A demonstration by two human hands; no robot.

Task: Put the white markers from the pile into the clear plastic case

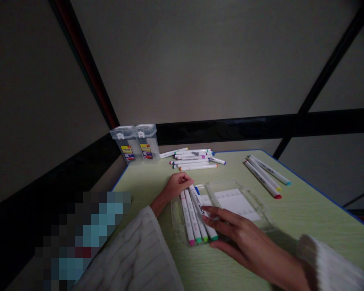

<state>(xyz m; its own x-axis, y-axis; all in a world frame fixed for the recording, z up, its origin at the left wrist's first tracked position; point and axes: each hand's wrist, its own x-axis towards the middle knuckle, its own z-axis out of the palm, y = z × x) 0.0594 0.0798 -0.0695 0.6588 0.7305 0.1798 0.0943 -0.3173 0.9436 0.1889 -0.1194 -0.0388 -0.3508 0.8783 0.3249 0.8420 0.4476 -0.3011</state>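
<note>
A clear plastic case (177, 230) lies unfolded on the table, with several white markers in its left half. Their caps are pink, green, light green and dark green. My left hand (177, 186) is at the far ends of these markers, its fingers closed on the end of a marker (196, 198). From the near right, my right hand (242, 238) reaches over with fingers stretched out and thumb apart. Its fingertips touch that marker's side, and the thumb is by the dark green cap (214, 238). In the case's right half lies a white card insert (238, 204).
Several loose markers (197, 161) lie in a pile at the back of the pale green table (303, 218). Two clear lidded containers (148, 147) stand at the back left. Three markers (265, 173) lie at the right. A panel wall (218, 72) rises behind the table.
</note>
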